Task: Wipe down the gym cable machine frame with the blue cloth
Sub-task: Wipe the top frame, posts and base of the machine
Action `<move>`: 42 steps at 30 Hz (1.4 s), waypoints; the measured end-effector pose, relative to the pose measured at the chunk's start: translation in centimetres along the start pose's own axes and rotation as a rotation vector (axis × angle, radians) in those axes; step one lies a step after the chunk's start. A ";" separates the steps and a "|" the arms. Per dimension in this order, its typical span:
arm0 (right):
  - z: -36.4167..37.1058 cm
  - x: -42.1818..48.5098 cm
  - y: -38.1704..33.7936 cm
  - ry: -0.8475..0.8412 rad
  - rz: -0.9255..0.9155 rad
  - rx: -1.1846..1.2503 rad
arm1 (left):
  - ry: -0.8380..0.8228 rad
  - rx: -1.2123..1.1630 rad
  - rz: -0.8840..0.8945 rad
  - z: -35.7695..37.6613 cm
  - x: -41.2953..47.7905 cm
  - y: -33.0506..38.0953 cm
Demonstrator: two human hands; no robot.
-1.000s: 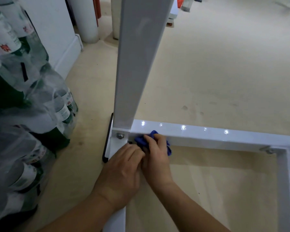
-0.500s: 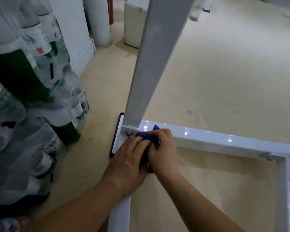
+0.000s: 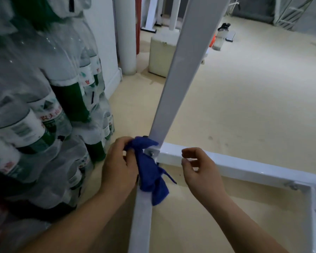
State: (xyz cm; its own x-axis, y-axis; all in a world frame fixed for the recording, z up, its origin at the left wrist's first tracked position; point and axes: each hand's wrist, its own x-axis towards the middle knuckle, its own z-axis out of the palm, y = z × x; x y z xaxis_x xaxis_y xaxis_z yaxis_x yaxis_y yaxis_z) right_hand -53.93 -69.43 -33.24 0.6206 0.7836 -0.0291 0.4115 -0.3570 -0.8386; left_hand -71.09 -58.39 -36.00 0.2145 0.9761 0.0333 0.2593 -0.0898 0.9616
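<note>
Right now the blue cloth (image 3: 150, 172) is bunched in your left hand (image 3: 119, 167), which is closed around its upper end at the corner of the white frame (image 3: 244, 170). Its top lies against the foot of the slanted upright post (image 3: 181, 73), just beside the bolt (image 3: 151, 153) in that corner, and the rest hangs down over the near rail (image 3: 140, 216), with a loose tail dangling off the rail's inner side. Your fingers (image 3: 123, 143) curl over the top of the bundle and pinch it against your palm.

Your right hand (image 3: 199, 170) is apart from the cloth, over the cross rail that runs off to the right. It holds nothing: the fingers are loosely curled, thumb and forefinger near each other with a gap between them. Whether the fingertips touch the rail, you cannot tell from this view.

The cross rail meets another rail at the far right, where a second bolt (image 3: 292, 186) sits in the corner. The frame stands on a beige floor (image 3: 254, 106).

To your left, shrink-wrapped packs of water bottles (image 3: 44, 115) with green and white labels are stacked high, close to the frame's corner. Behind them stands a white wall (image 3: 102, 42) and a white round column (image 3: 126, 33). Farther back, a pale square block (image 3: 161, 53) sits on the floor behind the post, and a clear drink bottle (image 3: 220, 36) stands well away to the right of it.
</note>
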 end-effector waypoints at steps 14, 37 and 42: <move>3.2 3.2 -5.0 0.128 0.074 0.063 | -0.501 -0.033 -0.052 2.5 4.0 1.2; 1.3 2.9 -5.1 0.117 0.126 0.226 | -0.359 0.201 0.005 2.7 6.9 1.6; 0.5 2.3 -5.2 0.068 0.129 0.188 | -0.269 0.177 0.150 2.3 7.2 4.7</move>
State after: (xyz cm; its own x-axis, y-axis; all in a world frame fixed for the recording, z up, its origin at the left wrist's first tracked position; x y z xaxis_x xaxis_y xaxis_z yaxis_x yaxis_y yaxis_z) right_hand -54.92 -65.50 -29.18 0.7064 0.6990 -0.1114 0.1983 -0.3465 -0.9168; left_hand -66.15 -52.27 -31.85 0.4968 0.8647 0.0747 0.3601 -0.2837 0.8887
